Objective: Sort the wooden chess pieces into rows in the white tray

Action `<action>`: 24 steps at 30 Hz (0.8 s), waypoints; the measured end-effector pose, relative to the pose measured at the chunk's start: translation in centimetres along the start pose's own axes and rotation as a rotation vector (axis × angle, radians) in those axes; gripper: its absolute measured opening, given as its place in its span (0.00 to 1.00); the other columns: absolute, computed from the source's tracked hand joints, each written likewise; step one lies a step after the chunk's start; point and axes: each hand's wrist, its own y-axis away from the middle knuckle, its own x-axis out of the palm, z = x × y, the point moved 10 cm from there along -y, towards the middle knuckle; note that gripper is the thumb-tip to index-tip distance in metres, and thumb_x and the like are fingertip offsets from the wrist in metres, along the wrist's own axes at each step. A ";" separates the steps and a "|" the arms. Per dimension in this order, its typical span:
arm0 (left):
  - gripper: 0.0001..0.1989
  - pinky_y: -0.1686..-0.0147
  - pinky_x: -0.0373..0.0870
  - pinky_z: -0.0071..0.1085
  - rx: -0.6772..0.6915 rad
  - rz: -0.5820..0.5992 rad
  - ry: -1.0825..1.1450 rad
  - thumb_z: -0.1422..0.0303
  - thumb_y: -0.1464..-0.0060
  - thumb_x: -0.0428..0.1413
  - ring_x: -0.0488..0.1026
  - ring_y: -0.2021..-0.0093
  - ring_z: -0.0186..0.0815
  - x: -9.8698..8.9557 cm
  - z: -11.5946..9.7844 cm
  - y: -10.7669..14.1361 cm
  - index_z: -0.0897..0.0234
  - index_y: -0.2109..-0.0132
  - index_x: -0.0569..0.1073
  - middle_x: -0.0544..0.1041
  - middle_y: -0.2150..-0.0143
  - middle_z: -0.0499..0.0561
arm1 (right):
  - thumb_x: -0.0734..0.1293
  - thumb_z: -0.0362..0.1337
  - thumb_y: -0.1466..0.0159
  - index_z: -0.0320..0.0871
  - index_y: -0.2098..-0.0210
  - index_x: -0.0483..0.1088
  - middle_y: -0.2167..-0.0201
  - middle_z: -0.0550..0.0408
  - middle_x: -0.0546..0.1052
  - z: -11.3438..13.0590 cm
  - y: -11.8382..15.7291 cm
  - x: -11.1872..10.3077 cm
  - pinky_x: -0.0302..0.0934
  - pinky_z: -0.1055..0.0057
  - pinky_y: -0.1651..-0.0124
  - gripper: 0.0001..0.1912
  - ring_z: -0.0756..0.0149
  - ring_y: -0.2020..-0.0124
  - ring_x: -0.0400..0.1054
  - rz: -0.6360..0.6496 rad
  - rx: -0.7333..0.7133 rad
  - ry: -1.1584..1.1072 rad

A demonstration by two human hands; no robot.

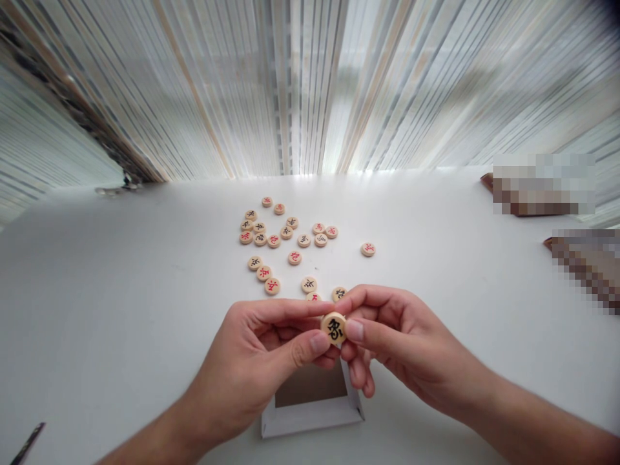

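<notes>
A round wooden Chinese chess piece (334, 329) with a black character faces me, pinched between both hands. My left hand (261, 355) grips it from the left with thumb and forefinger. From the right, the thumb and fingers of my right hand (397, 332) close on the same piece. Below the hands lies an open shallow white box (312, 418) with a brown inside, partly covered by my fingers. Beyond them, several more pieces with red or black characters lie scattered, among them a red-marked piece (294, 258) and a black-marked piece (309, 284).
The white table (145, 290) reaches back to striped blinds (310, 84). A lone red-marked piece (368, 249) lies to the right of the group. Two brown-edged, blurred objects stand at the far right. A dark thin item (28, 443) shows at the lower left.
</notes>
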 end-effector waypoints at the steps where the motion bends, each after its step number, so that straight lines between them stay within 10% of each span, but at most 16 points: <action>1: 0.17 0.59 0.83 0.19 0.007 0.009 0.006 0.78 0.41 0.68 0.86 0.64 0.30 0.1 -0.1 0.0 0.55 0.47 0.86 0.89 0.61 0.51 | 0.78 0.37 0.33 0.38 0.58 0.78 0.72 0.55 0.82 0.0 0.0 0.1 0.75 0.80 0.73 0.10 0.71 0.76 0.80 0.004 0.004 -0.008; 15: 0.19 0.63 0.83 0.17 0.031 -0.014 -0.116 0.76 0.41 0.68 0.86 0.68 0.30 -0.3 0.1 0.3 0.50 0.46 0.85 0.89 0.65 0.47 | 0.82 0.31 0.41 0.38 0.59 0.77 0.75 0.56 0.83 -0.4 0.2 0.1 0.75 0.79 0.73 0.14 0.70 0.77 0.79 -0.018 0.037 -0.053; 24: 0.26 0.60 0.80 0.13 0.382 0.009 -0.515 0.84 0.41 0.64 0.87 0.63 0.29 1.0 -3.2 1.0 0.48 0.44 0.84 0.89 0.59 0.43 | 0.86 0.29 0.51 0.37 0.63 0.78 0.76 0.58 0.80 -0.3 0.2 -0.6 0.69 0.81 0.74 0.20 0.75 0.79 0.72 -0.108 0.029 0.089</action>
